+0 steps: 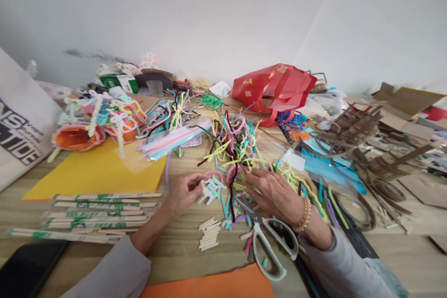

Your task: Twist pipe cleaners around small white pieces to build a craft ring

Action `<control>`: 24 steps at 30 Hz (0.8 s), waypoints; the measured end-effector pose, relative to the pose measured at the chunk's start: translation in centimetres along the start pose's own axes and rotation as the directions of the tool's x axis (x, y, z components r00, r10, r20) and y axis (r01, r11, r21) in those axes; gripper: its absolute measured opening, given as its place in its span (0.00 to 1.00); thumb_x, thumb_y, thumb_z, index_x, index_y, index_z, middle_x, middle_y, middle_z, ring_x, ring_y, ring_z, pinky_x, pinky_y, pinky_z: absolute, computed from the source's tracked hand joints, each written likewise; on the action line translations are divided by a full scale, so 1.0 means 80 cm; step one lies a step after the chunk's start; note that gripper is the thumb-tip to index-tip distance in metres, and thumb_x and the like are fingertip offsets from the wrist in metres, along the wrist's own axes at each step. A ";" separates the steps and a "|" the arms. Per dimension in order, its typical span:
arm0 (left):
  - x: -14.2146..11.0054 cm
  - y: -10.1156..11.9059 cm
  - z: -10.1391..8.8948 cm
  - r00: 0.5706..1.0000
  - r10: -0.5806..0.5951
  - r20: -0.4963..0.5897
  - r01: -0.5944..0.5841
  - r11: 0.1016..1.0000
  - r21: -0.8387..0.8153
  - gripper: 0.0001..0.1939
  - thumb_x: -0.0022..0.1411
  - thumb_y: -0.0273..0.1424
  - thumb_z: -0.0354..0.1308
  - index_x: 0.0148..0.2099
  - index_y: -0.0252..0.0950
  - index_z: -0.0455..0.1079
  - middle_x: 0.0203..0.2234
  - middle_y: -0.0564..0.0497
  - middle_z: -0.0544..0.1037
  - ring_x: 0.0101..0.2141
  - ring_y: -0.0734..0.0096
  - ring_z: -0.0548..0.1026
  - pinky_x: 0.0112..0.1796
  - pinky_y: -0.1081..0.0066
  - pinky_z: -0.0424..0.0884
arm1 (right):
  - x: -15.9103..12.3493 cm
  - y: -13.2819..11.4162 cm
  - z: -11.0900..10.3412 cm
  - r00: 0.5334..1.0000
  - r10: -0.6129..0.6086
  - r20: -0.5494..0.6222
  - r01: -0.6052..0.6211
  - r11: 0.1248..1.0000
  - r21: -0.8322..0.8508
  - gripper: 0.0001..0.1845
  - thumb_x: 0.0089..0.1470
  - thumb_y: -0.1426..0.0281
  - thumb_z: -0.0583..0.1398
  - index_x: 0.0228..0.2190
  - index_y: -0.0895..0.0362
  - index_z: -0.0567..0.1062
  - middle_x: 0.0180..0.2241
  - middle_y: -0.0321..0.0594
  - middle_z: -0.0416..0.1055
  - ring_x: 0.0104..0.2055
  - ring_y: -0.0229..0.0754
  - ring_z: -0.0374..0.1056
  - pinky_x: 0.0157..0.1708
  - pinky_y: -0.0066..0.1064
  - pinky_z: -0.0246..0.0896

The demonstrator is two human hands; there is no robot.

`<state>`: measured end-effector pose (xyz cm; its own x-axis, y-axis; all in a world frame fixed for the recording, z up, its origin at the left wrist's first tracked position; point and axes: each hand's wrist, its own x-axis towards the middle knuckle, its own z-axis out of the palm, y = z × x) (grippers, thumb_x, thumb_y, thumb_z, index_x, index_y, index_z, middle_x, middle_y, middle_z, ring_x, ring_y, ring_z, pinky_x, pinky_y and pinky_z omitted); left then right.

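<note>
My left hand (183, 193) pinches a pink pipe cleaner (213, 174) above a small bunch of short white and pale blue pipe cleaner pieces (211, 190). My right hand (274, 193) rests with spread fingers on the edge of a tangled heap of multicoloured pipe cleaners (232, 144). It holds nothing that I can see. Below it lie pale green-handled scissors (272, 247), their blades partly hidden under the loose strands. Between my hands, nearer to me, sits a small stack of cut white sticks (208, 233).
Wrapped chopsticks (101, 209) lie left, by a yellow card sheet (91, 172) and a black phone (30, 265). An orange sheet (209, 286) lies at the near edge. Farther off are a straw packet (174, 137), a red bag (272, 88) and cardboard models (356, 125).
</note>
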<state>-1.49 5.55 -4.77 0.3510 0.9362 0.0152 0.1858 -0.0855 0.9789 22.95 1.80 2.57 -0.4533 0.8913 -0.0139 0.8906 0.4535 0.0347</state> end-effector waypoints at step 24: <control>0.004 -0.015 0.001 1.000 -0.023 -0.011 0.024 0.995 0.092 0.13 0.51 0.32 0.59 0.39 0.31 0.75 0.27 0.48 0.79 0.28 0.68 0.74 0.30 0.72 0.69 | 0.007 -0.017 0.012 0.993 -0.094 0.072 0.088 0.992 0.087 0.09 0.60 0.68 0.50 0.32 0.57 0.68 0.35 0.40 0.72 0.37 0.41 0.68 0.32 0.30 0.49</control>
<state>-1.51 5.95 -5.93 0.3361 0.9418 -0.0054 0.2779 -0.0937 0.9560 21.56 1.67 1.59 -0.5314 0.8424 -0.0894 0.8471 0.5287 -0.0537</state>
